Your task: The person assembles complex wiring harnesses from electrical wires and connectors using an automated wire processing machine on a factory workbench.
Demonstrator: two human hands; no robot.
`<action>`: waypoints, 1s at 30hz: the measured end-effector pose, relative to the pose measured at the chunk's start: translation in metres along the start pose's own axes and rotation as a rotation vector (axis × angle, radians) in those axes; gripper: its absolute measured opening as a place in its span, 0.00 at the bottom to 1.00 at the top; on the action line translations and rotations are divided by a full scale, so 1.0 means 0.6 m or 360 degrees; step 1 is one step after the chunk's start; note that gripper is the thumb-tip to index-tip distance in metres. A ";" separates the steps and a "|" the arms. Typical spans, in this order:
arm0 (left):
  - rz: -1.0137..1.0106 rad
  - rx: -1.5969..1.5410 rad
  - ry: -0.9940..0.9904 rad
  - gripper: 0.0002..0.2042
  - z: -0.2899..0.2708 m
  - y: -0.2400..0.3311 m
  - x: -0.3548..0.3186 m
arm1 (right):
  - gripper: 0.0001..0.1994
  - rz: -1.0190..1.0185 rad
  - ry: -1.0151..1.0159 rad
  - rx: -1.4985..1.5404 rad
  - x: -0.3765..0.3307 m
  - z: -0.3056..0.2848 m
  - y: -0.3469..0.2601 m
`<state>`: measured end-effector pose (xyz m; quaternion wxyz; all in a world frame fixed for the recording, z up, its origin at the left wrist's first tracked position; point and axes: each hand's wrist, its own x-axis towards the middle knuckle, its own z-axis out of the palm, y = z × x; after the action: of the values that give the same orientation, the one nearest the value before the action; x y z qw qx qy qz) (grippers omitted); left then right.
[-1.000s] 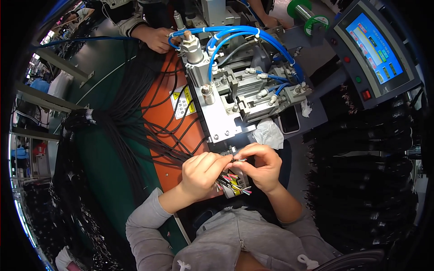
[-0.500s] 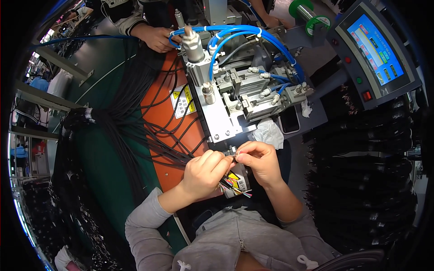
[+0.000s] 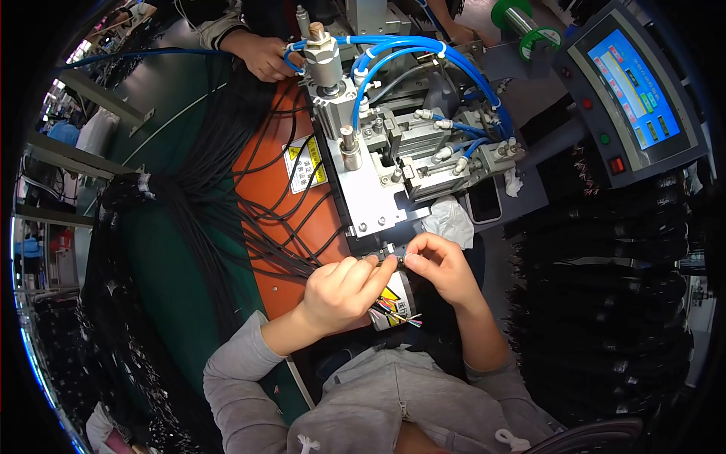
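Note:
My left hand (image 3: 340,293) is closed round black cables (image 3: 299,265) that come in from the left. Its index finger reaches toward the small fixture at the machine's front. Below this hand, stripped cable ends hang with coloured wires (image 3: 413,321) fanned out. My right hand (image 3: 448,271) pinches the tip of a cable between thumb and index finger, close to the left fingertips. The fine wires in that pinch are mostly hidden. Just beyond both hands stands a metal machine (image 3: 370,193) with pneumatic cylinders and blue air hoses (image 3: 473,72).
A co-worker's hand (image 3: 265,57) rests by the far cables. A control screen (image 3: 631,87) and a solder wire spool (image 3: 522,26) are at the far right. White tissue (image 3: 448,221) and a phone (image 3: 484,203) lie beside the machine. Bundled black cables (image 3: 605,280) hang at right.
My right hand has moved slightly right, and its fingers have shifted at the cable tip. My left index finger stretches farther forward. The view has shifted slightly.

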<state>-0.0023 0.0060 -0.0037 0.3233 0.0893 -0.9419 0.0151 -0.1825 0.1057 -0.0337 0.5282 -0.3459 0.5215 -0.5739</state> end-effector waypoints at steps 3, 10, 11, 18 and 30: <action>0.0017 0.0012 -0.0050 0.15 0.006 0.004 -0.001 | 0.04 -0.0231 0.0089 -0.0257 0.011 -0.003 0.006; -0.0116 0.0152 -0.0403 0.18 0.003 0.015 0.001 | 0.02 -0.0824 0.0421 -0.1259 0.026 0.029 0.006; -0.0119 0.0153 -0.0406 0.18 0.001 0.017 0.002 | 0.02 -0.0804 0.0435 -0.1366 0.024 0.032 0.005; -0.0216 0.0128 -0.0444 0.15 0.003 0.024 0.007 | 0.04 -0.1044 0.0525 -0.1235 0.029 0.036 0.019; -0.0154 0.0061 -0.0308 0.12 0.016 0.010 0.003 | 0.04 -0.0171 0.0461 -0.0598 0.031 0.025 0.046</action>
<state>-0.0106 0.0104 -0.0100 0.2295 0.1420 -0.9628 0.0089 -0.1652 0.0869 -0.0600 0.3429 -0.3794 0.6704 -0.5377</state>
